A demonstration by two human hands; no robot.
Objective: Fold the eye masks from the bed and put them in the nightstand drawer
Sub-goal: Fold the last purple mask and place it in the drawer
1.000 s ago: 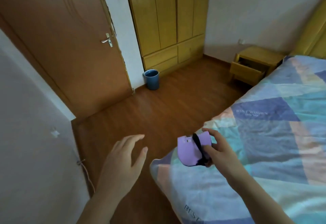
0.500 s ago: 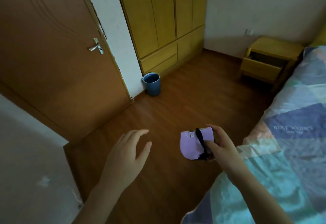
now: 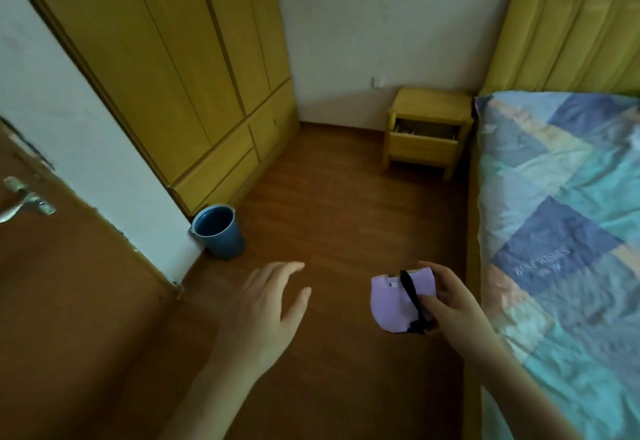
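Turned from bed (image 3: 554, 214) toward nightstand (image 3: 429, 128); right hand (image 3: 450, 304) grips folded mask (image 3: 394, 304) for open drawer (image 3: 420, 143); left hand (image 3: 263, 311) released, empty.

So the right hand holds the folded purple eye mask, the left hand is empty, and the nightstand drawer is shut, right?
Not quite: the nightstand drawer is pulled open, as the head view shows. The rest holds: the right hand holds the folded purple eye mask, and the left hand is empty.
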